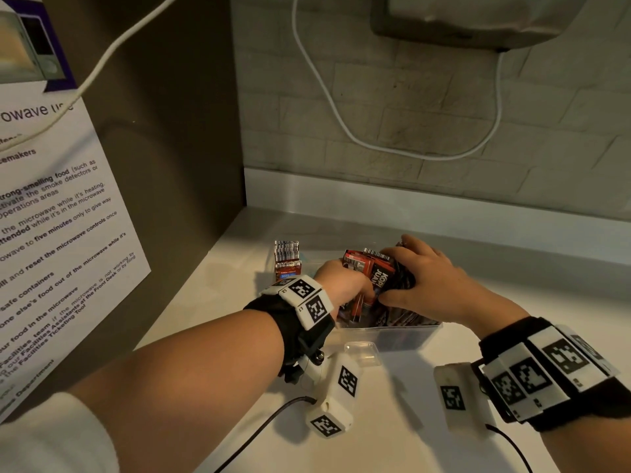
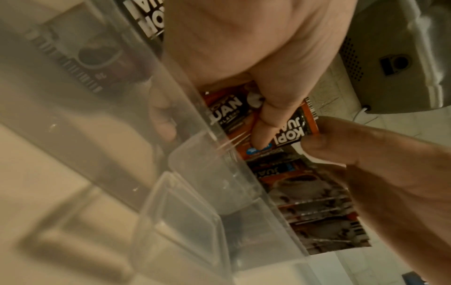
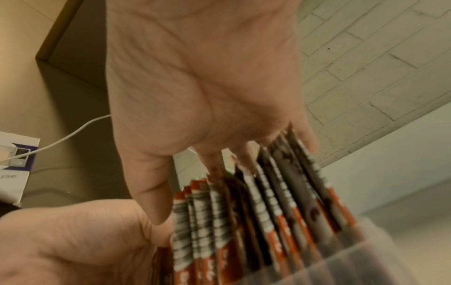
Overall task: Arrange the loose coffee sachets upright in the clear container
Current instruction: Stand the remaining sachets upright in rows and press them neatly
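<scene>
Inside the clear container, both hands clamp sachets: left hand near-left, right hand far-right.

This looks like a shared workplace pantry or break-room kitchenette. A printed notice taped to the brown side panel gives microwave rules and mentions the Facilities team, the Front Desk and a ticketing tool. A white countertop meets a pale brick-pattern wall, where a grey appliance is mounted with a white cable looping below it. Instant coffee sachets stand in a clear container on the counter.
</scene>
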A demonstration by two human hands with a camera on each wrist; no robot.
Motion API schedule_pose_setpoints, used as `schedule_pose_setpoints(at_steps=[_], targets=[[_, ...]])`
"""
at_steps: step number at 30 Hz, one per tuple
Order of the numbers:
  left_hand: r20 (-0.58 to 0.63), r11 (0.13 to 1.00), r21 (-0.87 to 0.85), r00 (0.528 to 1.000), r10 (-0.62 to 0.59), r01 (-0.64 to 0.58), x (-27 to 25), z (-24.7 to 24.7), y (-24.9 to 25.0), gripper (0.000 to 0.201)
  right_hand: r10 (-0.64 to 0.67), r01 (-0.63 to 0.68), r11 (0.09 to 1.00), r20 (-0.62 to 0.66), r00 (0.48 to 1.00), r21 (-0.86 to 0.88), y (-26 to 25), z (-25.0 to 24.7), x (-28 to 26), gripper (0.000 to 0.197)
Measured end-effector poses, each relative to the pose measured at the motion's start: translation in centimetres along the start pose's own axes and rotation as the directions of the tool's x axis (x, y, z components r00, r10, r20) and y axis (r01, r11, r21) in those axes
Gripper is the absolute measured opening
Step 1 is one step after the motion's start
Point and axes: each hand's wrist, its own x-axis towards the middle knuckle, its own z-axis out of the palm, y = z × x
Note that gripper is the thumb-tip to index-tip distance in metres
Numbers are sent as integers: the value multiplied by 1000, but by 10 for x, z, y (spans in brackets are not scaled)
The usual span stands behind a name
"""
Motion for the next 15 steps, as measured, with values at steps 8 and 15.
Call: schedule_pose_setpoints(at_steps=[8, 15], targets=[[-70, 968, -150, 978, 195, -203, -36, -11, 14, 20, -2, 209, 902, -479, 878, 379, -17, -22, -19, 67], [-3, 895, -392, 974, 227, -210, -73, -33, 34, 18, -94, 220, 854, -275, 957, 472, -60, -14, -30, 65]])
